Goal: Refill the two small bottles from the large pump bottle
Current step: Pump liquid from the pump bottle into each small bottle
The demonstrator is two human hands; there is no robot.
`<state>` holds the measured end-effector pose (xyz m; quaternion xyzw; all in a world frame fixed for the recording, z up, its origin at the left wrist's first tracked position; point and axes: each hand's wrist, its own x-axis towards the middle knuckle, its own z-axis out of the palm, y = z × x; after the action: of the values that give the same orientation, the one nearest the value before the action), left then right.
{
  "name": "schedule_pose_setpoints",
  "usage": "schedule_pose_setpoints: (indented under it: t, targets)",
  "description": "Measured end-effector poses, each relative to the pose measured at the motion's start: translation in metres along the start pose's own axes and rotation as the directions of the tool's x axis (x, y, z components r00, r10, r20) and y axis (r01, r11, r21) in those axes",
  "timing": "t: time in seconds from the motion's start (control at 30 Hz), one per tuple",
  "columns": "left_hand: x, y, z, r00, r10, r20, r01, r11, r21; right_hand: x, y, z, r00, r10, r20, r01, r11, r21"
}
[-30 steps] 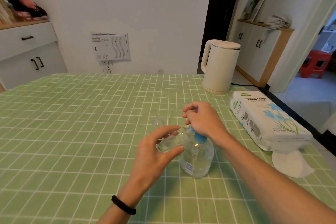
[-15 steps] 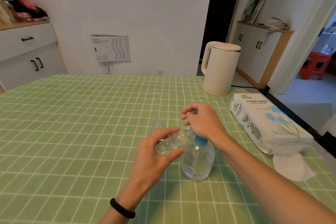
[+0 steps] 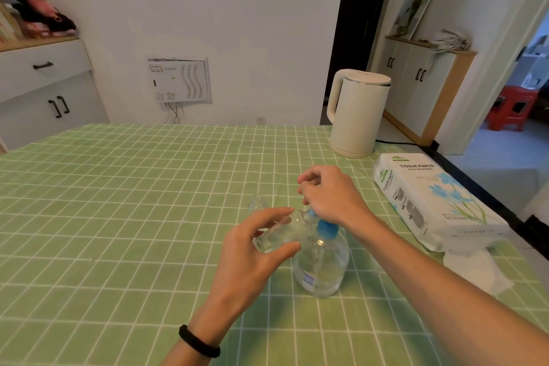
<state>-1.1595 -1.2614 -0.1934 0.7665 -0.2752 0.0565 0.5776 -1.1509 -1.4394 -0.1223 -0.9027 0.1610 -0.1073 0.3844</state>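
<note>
Pump bottle (image 3: 322,264), clear with a blue collar, stands near the tabletop's front right quarter. My right hand (image 3: 328,197) presses down on its pump head, closed over it. My left hand (image 3: 252,249) pinches a small bottle (image 3: 280,232), tilted, mouth at the nozzle. A second small clear piece (image 3: 258,202), too faint to identify, stands just behind. Risk: if the mouth slips off the nozzle, liquid likely spills onto the green checked tablecloth (image 3: 118,217). Kettle (image 3: 356,113) and tissue pack (image 3: 430,202) occupy the right edge; cabinets line the room.
</note>
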Motion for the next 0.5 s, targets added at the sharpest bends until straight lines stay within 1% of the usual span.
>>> schedule_pose_setpoints:
  t: [0.07,0.3,0.5]
  targets:
    - [0.002,0.001,-0.001,1.0,0.006,-0.006,-0.006,1.0,-0.007,0.002,-0.002,-0.002,1.0,-0.021,-0.007,0.02,1.0,-0.018]
    - [0.001,-0.004,0.0,1.0,0.003,0.001,-0.003,1.0,0.009,0.003,0.008,0.005,1.0,0.026,-0.007,-0.025,0.995,0.1]
    - [-0.001,-0.006,0.001,1.0,-0.006,0.013,0.007,1.0,-0.006,0.002,0.012,0.008,0.999,0.032,-0.003,-0.031,0.992,0.12]
